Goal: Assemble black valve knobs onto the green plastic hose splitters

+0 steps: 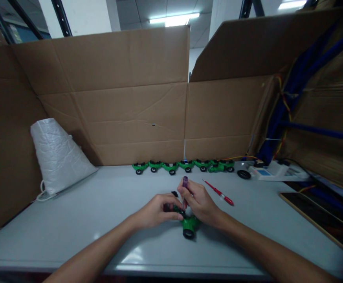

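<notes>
A green toy vehicle with black wheels stands on the white table in front of me. My left hand is closed around its far left part, fingers pressed on the dark pieces there. In my right hand is a screwdriver with a purple handle. It is held upright, its shaft pointing down at the toy between my two hands. The exact spot where the tip meets the toy is hidden by my fingers. A small black piece shows just beyond my left fingers.
Several green toy vehicles line the back of the table by the cardboard wall. A red screwdriver lies to the right. A black ring sits beside a white power strip. A white bag stands at left, a dark panel at right.
</notes>
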